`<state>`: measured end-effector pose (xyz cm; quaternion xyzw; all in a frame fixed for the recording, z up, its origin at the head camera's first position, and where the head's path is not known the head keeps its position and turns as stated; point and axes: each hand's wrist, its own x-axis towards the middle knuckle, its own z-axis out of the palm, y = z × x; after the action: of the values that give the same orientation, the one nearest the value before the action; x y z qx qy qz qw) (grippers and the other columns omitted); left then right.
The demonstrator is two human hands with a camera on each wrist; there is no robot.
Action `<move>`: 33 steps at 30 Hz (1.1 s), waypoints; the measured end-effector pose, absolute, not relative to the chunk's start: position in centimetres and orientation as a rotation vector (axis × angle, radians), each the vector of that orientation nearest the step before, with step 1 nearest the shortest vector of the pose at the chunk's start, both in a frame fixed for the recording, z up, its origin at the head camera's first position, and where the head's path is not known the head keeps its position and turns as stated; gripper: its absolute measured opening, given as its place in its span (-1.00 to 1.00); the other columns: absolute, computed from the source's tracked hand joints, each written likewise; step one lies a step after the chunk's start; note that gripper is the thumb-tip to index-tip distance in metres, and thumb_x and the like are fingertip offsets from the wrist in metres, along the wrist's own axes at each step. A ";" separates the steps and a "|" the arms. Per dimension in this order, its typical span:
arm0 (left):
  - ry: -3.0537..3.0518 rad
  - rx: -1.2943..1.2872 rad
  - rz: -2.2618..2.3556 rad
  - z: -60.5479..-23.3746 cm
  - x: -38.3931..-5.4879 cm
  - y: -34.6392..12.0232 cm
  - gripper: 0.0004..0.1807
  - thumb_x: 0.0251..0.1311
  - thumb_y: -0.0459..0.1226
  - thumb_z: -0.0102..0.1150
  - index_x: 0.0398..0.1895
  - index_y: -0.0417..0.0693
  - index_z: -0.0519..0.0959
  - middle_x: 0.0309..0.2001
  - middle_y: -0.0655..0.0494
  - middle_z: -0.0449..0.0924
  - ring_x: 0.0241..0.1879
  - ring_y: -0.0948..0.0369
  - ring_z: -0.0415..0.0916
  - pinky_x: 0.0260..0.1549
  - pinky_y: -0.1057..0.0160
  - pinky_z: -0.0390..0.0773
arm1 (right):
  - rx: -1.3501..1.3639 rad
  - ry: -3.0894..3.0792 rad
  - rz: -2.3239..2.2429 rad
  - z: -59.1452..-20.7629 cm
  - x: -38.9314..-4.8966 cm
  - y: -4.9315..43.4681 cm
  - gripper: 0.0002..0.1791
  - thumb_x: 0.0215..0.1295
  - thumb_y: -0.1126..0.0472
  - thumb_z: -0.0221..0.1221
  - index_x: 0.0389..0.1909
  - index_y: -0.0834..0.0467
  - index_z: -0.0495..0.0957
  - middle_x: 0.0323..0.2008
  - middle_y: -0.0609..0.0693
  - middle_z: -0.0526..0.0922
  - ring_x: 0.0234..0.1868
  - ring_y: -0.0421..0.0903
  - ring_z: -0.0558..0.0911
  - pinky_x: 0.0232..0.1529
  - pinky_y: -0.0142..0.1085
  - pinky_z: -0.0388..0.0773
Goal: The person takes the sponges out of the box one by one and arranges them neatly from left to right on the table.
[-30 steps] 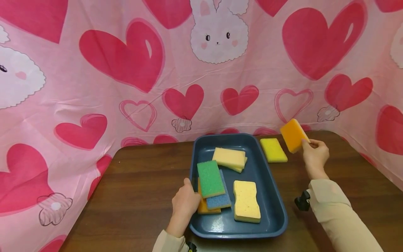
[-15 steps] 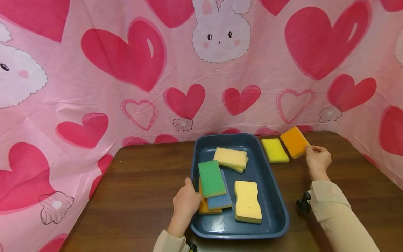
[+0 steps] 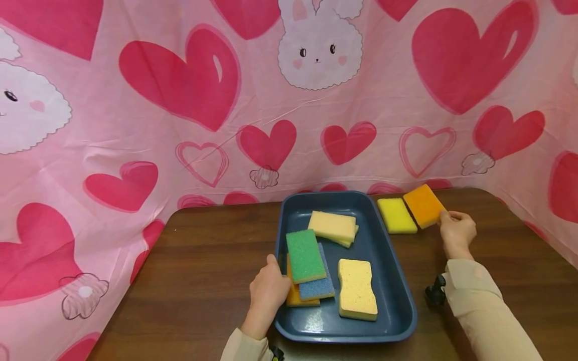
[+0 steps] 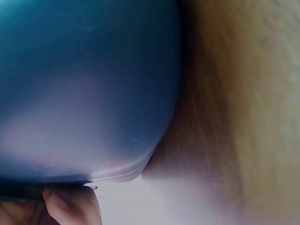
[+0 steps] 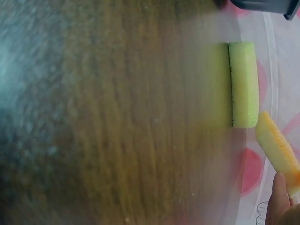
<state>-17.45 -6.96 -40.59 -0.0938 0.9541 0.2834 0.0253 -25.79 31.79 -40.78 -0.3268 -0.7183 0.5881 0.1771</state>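
Observation:
My right hand [image 3: 457,233] pinches an orange sponge [image 3: 424,205] by its near right corner. In the right wrist view that sponge [image 5: 277,144] is tilted and looks raised off the table, beside a bright yellow sponge [image 5: 244,85] lying flat. My left hand [image 3: 269,288] grips the left rim of a dark blue tray [image 3: 345,339], its fingertips partly hidden. Inside the tray, a green sponge [image 3: 306,255] overlaps a blue sponge [image 3: 321,289] and another orange sponge [image 3: 301,303]. Stacked pale yellow sponges [image 3: 331,225] lie farther back, and a notched yellow sponge [image 3: 356,291] lies front right.
The brown wooden table [image 3: 212,250] extends to both sides of the tray. A pink cloth [image 3: 207,165] with hearts and rabbits hangs behind it and along the sides.
My right hand has brought the orange sponge down toward the table, next to the bright yellow sponge, turning it flatter. The left hand stays on the tray rim, and the view has shifted slightly.

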 end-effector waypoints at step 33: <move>2.932 -0.290 0.896 -40.5 -17.4 -6.9 -0.52 -0.02 -0.35 0.09 0.04 -0.29 0.33 -0.52 -0.07 0.47 -0.60 0.07 0.36 -0.57 0.14 0.28 | -0.896 -2.142 1.718 -41.7 -25.7 32.6 -0.52 0.38 0.15 -0.03 0.11 0.48 0.30 -0.24 0.09 0.38 -0.70 -0.50 0.45 -0.53 -0.60 0.49</move>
<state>-17.42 -6.94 -40.50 -0.0942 0.9516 0.2908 0.0309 -25.69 32.59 -41.75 -0.3078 -0.7356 0.5901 0.1264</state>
